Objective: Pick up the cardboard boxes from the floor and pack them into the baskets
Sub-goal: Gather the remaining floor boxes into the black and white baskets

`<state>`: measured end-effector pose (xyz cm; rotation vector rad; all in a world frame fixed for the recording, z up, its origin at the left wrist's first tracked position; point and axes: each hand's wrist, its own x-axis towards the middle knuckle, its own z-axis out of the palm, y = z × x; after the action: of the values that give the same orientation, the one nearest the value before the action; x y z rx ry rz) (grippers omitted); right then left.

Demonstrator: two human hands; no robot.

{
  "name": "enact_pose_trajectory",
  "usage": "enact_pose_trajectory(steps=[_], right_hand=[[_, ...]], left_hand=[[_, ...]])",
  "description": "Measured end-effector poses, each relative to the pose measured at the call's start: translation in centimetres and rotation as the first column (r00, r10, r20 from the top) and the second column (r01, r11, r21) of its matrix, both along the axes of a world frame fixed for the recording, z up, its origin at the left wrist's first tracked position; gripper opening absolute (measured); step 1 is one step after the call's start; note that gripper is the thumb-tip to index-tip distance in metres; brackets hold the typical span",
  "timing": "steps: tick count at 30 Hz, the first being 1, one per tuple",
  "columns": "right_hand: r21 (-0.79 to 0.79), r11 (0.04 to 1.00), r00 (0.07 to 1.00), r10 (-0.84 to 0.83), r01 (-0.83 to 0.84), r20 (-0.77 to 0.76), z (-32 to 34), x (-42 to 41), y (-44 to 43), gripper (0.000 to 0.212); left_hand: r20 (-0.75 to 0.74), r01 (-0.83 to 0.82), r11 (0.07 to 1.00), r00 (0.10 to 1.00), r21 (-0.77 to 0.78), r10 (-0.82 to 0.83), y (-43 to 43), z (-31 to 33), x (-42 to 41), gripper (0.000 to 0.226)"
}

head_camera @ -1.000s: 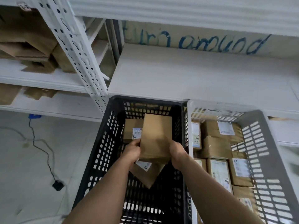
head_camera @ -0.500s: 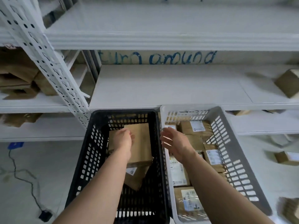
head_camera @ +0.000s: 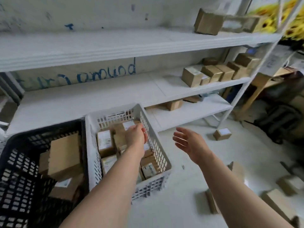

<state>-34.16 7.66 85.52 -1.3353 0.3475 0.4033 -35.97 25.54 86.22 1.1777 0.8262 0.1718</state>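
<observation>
Nearest, low right on the floor [head_camera: 172, 211]: brown boxes [head_camera: 209, 202] lying scattered and blurred, one just beside the right forearm, others out toward the right edge.

Low left, also on the floor: black basket [head_camera: 18, 181], with a large box [head_camera: 65, 157], plain and tilted, lying on top of other boxes inside.

Just beside it on the right: white basket [head_camera: 93, 155], packed with labelled boxes [head_camera: 105, 140] standing close together.

Over the white basket's far right corner: left hand [head_camera: 136, 135], back turned to the camera, fingers loosely bent downward close to the basket's right wall, nothing seen in their grasp.

Out over bare floor to the right of the white basket, apart from it: right hand [head_camera: 189, 143], palm turned toward the left hand, fingers straight and spread, holding nothing.

Further out on the floor, beyond the right hand: small box [head_camera: 222, 134] with a white label on top, well apart from both hands.

Behind the baskets: white shelving [head_camera: 98, 51]. On the lowest shelf, a shelf box [head_camera: 174, 104]. On the middle shelf, a row of boxes [head_camera: 212, 74] at the right end. On the top shelf, a top box [head_camera: 208, 22].

On the wall behind the middle shelf: blue handwriting [head_camera: 105, 74] reading "turn around".

Far top right: yellow sunflowers [head_camera: 269, 22], blurred.
</observation>
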Motion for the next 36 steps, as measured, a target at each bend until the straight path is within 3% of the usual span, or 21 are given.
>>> enact_pose_trajectory(steps=[7, 17, 28, 36], right_hand=[[-0.073, 0.965, 0.963, -0.258, 0.253, -0.073, -0.7, -4.4, -20.6, 0.018], [-0.111, 0.786, 0.778, -0.618, 0.608, -0.114, -2.4, -9.1, -43.0, 0.016], [-0.165, 0.638, 0.617, -0.769, 0.752, -0.165, -3.0, -3.6, -62.8, 0.019], [-0.18, 0.583, 0.531, -0.804, 0.792, -0.267, -8.6, -0.5, -75.2, 0.029]], left_hand=[[0.016, 0.279, 0.957, 0.96, -0.084, -0.279, -21.5, -1.2, -0.2, 0.022], [-0.049, 0.643, 0.757, 0.758, -0.115, -0.651, -45.6, -3.4, 1.8, 0.02], [-0.163, 0.78, 0.611, 0.591, -0.133, -0.79, -67.3, -6.6, 11.5, 0.018], [-0.274, 0.872, 0.48, 0.441, -0.094, -0.855, -81.7, -11.5, 16.2, 0.02]])
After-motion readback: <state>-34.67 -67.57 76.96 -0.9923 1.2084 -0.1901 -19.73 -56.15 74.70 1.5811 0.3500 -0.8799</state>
